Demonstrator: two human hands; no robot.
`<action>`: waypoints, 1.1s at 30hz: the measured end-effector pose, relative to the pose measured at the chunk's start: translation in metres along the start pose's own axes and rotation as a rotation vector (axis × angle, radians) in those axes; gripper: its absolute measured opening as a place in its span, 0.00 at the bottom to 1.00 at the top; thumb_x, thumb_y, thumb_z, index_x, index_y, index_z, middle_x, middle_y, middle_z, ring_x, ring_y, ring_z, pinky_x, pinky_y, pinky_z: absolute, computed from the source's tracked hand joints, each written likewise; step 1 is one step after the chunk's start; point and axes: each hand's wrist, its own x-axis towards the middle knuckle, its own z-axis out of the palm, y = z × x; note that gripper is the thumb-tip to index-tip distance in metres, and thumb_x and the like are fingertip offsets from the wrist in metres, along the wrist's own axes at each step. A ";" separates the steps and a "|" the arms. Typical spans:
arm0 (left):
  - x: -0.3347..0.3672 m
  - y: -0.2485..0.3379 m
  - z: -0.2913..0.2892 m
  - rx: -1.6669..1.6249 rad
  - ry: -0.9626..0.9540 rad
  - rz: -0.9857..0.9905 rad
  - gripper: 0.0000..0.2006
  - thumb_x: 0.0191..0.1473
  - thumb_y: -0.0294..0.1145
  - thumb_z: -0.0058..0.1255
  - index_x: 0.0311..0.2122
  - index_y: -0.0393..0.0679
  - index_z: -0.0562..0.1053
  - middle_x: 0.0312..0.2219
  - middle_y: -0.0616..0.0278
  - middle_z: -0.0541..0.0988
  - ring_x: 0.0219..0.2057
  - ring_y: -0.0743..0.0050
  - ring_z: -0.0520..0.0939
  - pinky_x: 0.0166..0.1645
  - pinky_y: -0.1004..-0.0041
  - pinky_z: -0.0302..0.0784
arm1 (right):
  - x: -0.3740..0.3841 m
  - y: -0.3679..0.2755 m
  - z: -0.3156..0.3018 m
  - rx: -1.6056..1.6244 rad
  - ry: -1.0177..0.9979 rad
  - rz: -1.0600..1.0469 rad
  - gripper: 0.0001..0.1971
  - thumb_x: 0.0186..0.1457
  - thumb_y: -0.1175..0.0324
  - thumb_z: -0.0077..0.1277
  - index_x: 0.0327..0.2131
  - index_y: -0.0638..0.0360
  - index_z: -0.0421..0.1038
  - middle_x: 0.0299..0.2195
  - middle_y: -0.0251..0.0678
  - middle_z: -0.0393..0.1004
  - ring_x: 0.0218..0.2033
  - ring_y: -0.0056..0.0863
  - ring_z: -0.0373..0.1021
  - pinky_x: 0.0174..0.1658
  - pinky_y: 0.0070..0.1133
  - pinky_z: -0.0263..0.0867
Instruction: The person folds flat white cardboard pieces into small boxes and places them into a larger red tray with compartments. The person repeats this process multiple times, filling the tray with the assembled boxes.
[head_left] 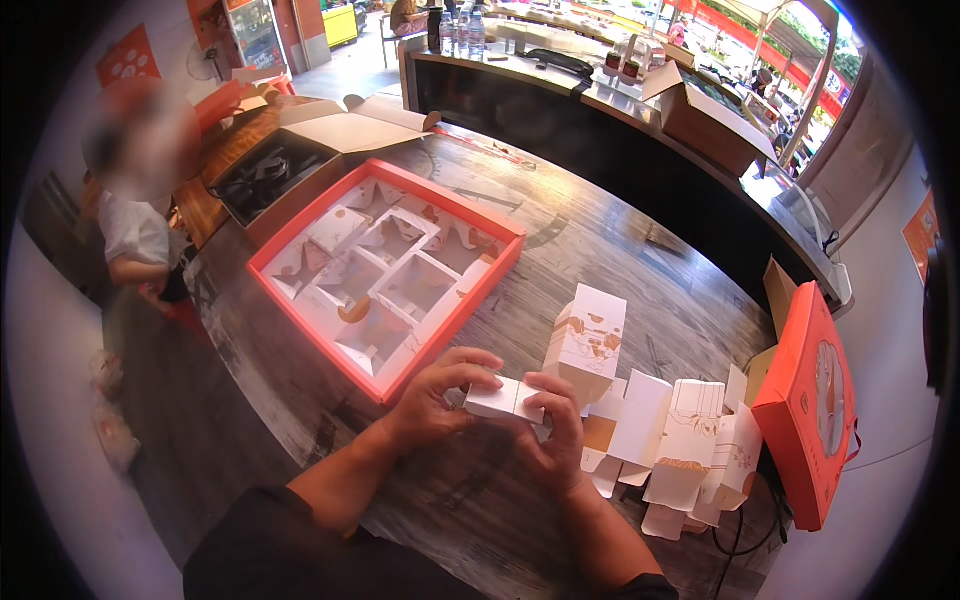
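Both my hands hold one small white folded carton (503, 398) just above the dark wooden table (620, 270). My left hand (436, 396) pinches its left end with fingers curled over the top. My right hand (556, 430) grips its right end from below and behind. Beyond my left hand lies an orange gift box tray (300, 310) with several white divider compartments inside. To the right of my hands stands an assembled white carton (588, 342), and flat unfolded white cartons (680, 440) lie spread beside it.
An orange box lid (812, 400) stands on edge at the table's right end. An open brown cardboard box (275, 165) sits at the far left. A person in a white top stands at the left. A dark counter (620, 130) with another cardboard box runs along the back.
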 end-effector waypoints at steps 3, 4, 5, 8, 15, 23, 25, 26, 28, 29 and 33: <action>0.003 0.005 -0.002 0.053 -0.022 0.024 0.23 0.44 0.20 0.70 0.48 0.45 0.79 0.54 0.54 0.75 0.58 0.61 0.75 0.61 0.65 0.72 | -0.001 -0.003 -0.001 0.018 -0.007 0.049 0.17 0.48 0.81 0.63 0.41 0.57 0.70 0.52 0.48 0.72 0.47 0.38 0.73 0.45 0.27 0.71; 0.004 0.006 -0.004 0.074 -0.038 0.047 0.23 0.45 0.20 0.70 0.49 0.45 0.79 0.54 0.54 0.75 0.58 0.60 0.75 0.61 0.64 0.72 | -0.001 -0.002 -0.001 0.024 -0.005 0.051 0.17 0.48 0.81 0.63 0.41 0.57 0.70 0.52 0.48 0.72 0.47 0.37 0.73 0.45 0.26 0.71; 0.004 0.007 -0.005 0.095 -0.054 0.071 0.23 0.45 0.20 0.70 0.49 0.45 0.79 0.54 0.54 0.75 0.57 0.59 0.75 0.61 0.64 0.72 | -0.002 -0.001 -0.001 0.030 -0.003 0.053 0.17 0.49 0.81 0.63 0.41 0.57 0.70 0.52 0.47 0.72 0.46 0.36 0.73 0.44 0.25 0.70; 0.006 0.007 -0.009 0.098 -0.098 0.101 0.22 0.46 0.20 0.69 0.48 0.45 0.79 0.54 0.54 0.75 0.58 0.57 0.75 0.61 0.63 0.72 | -0.003 0.000 -0.001 0.053 0.002 0.061 0.16 0.49 0.82 0.63 0.41 0.57 0.71 0.52 0.47 0.72 0.46 0.35 0.73 0.43 0.24 0.70; 0.005 0.006 -0.013 0.084 -0.097 0.110 0.15 0.47 0.19 0.67 0.41 0.44 0.80 0.53 0.51 0.76 0.57 0.57 0.76 0.60 0.63 0.73 | -0.006 -0.001 -0.004 0.088 -0.079 0.122 0.15 0.52 0.79 0.56 0.44 0.58 0.68 0.57 0.48 0.67 0.56 0.36 0.67 0.57 0.28 0.65; 0.004 0.006 -0.013 0.093 -0.075 0.052 0.11 0.47 0.20 0.65 0.38 0.42 0.79 0.53 0.52 0.76 0.57 0.56 0.77 0.61 0.63 0.72 | -0.007 0.002 -0.005 0.078 -0.100 0.161 0.13 0.55 0.73 0.60 0.43 0.58 0.68 0.58 0.47 0.66 0.56 0.36 0.68 0.54 0.26 0.68; 0.004 0.006 -0.013 0.098 -0.066 0.038 0.10 0.48 0.21 0.65 0.37 0.42 0.80 0.54 0.52 0.76 0.58 0.56 0.76 0.61 0.63 0.72 | -0.007 0.004 -0.005 0.063 -0.098 0.151 0.13 0.55 0.72 0.61 0.43 0.58 0.68 0.58 0.47 0.66 0.55 0.36 0.68 0.53 0.26 0.68; 0.004 0.006 -0.013 0.100 -0.062 0.031 0.10 0.48 0.21 0.65 0.37 0.42 0.80 0.54 0.52 0.76 0.58 0.56 0.76 0.62 0.63 0.71 | -0.007 0.005 -0.005 0.047 -0.096 0.139 0.14 0.55 0.71 0.61 0.43 0.58 0.69 0.57 0.47 0.67 0.55 0.36 0.68 0.52 0.26 0.69; 0.004 0.006 -0.013 0.112 -0.060 0.034 0.10 0.48 0.23 0.67 0.37 0.43 0.80 0.54 0.52 0.76 0.58 0.55 0.76 0.62 0.63 0.71 | -0.006 0.003 -0.005 0.020 -0.080 0.122 0.14 0.54 0.71 0.63 0.42 0.57 0.70 0.56 0.47 0.69 0.54 0.38 0.70 0.52 0.28 0.69; 0.004 0.007 -0.013 0.118 -0.059 0.036 0.10 0.48 0.25 0.68 0.37 0.43 0.80 0.54 0.51 0.76 0.59 0.55 0.76 0.62 0.62 0.71 | -0.004 -0.001 -0.005 0.008 -0.066 0.116 0.14 0.52 0.71 0.64 0.41 0.57 0.71 0.55 0.48 0.70 0.53 0.40 0.71 0.52 0.30 0.69; 0.002 0.009 -0.013 0.216 -0.071 0.077 0.12 0.47 0.28 0.72 0.35 0.44 0.80 0.54 0.49 0.76 0.58 0.55 0.76 0.61 0.62 0.71 | -0.001 0.000 -0.006 -0.037 -0.045 0.055 0.10 0.53 0.72 0.62 0.38 0.59 0.74 0.53 0.50 0.72 0.52 0.42 0.72 0.54 0.32 0.67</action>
